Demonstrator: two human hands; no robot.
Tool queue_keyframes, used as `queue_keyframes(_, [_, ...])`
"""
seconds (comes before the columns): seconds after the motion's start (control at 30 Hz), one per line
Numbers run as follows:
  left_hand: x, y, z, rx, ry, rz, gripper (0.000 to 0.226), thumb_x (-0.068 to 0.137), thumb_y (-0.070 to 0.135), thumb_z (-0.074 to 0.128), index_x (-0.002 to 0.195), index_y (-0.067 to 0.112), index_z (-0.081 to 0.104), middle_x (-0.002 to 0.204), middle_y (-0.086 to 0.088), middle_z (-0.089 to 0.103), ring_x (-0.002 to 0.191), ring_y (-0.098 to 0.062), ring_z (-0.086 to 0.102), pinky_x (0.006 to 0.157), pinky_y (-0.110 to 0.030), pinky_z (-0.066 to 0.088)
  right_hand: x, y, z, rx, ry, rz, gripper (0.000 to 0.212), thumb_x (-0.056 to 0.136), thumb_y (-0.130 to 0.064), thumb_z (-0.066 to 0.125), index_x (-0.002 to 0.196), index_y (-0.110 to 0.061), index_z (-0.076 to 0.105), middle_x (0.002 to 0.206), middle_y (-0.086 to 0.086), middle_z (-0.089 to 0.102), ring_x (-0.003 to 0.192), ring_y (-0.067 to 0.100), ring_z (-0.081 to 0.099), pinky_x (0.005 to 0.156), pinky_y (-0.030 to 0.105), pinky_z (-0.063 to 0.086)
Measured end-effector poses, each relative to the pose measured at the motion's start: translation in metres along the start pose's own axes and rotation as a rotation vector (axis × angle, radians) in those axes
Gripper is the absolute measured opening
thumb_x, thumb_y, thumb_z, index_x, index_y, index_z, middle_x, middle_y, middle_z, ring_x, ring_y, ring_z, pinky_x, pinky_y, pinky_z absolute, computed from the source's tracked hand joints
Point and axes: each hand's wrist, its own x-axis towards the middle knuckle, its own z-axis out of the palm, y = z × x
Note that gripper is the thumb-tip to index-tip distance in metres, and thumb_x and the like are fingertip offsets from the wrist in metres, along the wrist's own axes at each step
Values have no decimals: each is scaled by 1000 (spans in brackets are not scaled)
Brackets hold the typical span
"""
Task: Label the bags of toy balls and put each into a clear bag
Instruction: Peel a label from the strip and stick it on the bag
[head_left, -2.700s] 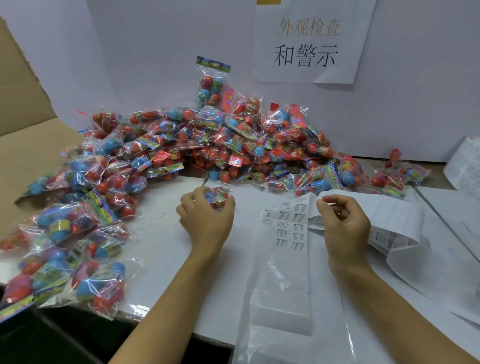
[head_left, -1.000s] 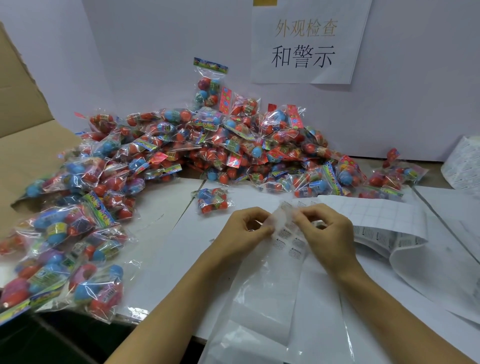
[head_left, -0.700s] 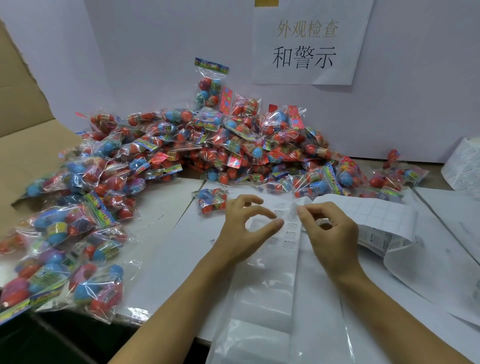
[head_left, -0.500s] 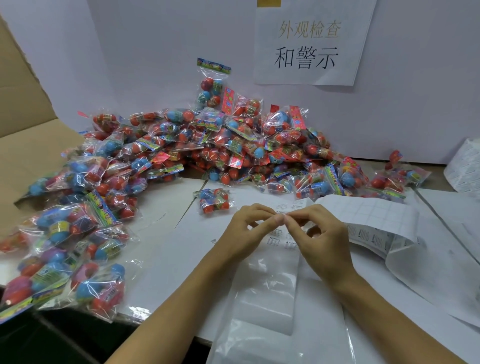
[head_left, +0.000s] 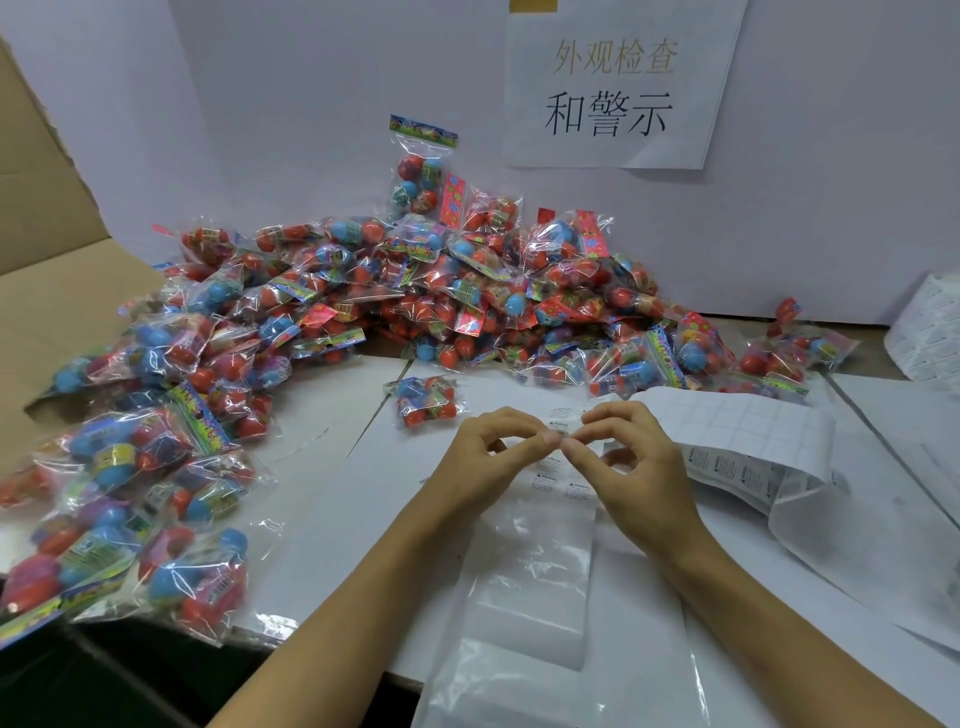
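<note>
Both hands, left hand (head_left: 491, 452) and right hand (head_left: 631, 462), have come together pinching a label (head_left: 560, 427) off the sheet (head_left: 737, 421); next it goes on the toy bag (head_left: 423, 400).

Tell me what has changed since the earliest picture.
The left hand let go of the single bag of balls, which now lies on the table, and moved right to meet the right hand; both now pinch at the label sheet. The big pile of bags stayed put.
</note>
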Motion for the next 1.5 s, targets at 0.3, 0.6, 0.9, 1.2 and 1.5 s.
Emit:
queue_keyframes(0.3, [23, -33, -28, 703, 435, 19, 53, 91, 26, 72, 142, 19, 59, 153, -9, 46, 143, -31, 32, 115, -43, 29, 1, 0, -2, 71, 73, 43, 18, 86, -9, 76, 77, -23, 68, 100, -9, 63, 97, 6, 62, 71, 21, 51])
queue_keyframes(0.6, [25, -44, -43, 561, 410, -144, 44, 96, 16, 68, 139, 21, 65, 144, -14, 52, 132, -29, 49, 112, -30, 41, 1, 0, -2, 124, 70, 73, 31, 88, -17, 76, 102, -40, 61, 104, -11, 65, 98, 2, 63, 76, 24, 54])
queue_keyframes(0.9, [6, -10, 0, 554, 207, 603, 45, 85, 8, 82, 128, 17, 72, 150, -17, 46, 131, -26, 53, 109, -20, 44, 7, -4, -5, 491, 161, 195, 76, 72, -35, 87, 131, -54, 42, 126, -4, 62, 99, 17, 73, 74, 24, 59])
queue_keyframes(1.2, [0, -5, 11, 72, 204, 202, 66, 79, 51, 79, 135, 35, 49, 130, 18, 55, 121, -1, 54, 88, -11, 49, 9, -4, -8, 580, 169, 236, 78, 68, -19, 85, 121, -55, 40, 128, -7, 53, 96, 9, 73, 69, 23, 59])
queue_keyframes(1.5, [4, -4, -2, -287, 44, -20, 12, 96, 16, 70, 94, 7, 77, 87, -8, 75, 82, -17, 71, 76, -31, 60, 7, -8, -3, 621, 79, 253, 76, 72, -16, 81, 130, -38, 38, 129, 1, 58, 96, 21, 74, 71, 25, 59])
